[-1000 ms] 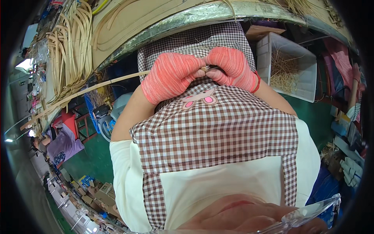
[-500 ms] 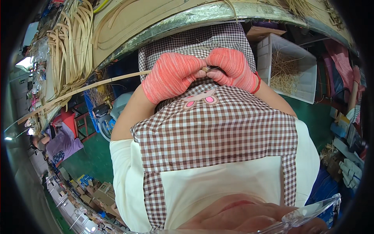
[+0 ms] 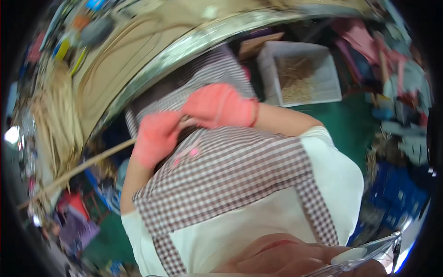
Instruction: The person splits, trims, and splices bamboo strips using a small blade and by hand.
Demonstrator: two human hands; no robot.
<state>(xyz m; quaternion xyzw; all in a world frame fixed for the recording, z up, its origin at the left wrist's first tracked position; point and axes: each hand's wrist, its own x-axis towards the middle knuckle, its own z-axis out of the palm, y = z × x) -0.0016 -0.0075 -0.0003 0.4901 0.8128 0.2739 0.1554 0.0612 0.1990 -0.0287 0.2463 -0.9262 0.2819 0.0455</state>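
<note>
My left hand point(image 3: 158, 137), in a coral-pink knit glove, is closed around a long, flat, pale strip like bamboo or cane point(image 3: 94, 159). The strip runs out from the hand to the lower left, past the table's edge. Against it, at the strip's near end, my right hand point(image 3: 219, 105) is closed in a matching glove, its thumb and fingers pinched together. Whatever sits between the right fingers is hidden and smeared by motion. Both hands are above the lap of a brown-and-white checked apron point(image 3: 230, 161).
A curved worktable with a shiny wrapped edge point(image 3: 184, 55) lies ahead, carrying a bundle of pale strips point(image 3: 57, 120) at left. Right of my lap stands a white bin point(image 3: 335, 76) with straw-like shavings. Cloths point(image 3: 357, 39) hang farther right, and blue crates point(image 3: 399, 191) are below them.
The view has turned and blurred. Both hands sit farther left in it, the left one lower, and remain together with the strip still in the left hand.
</note>
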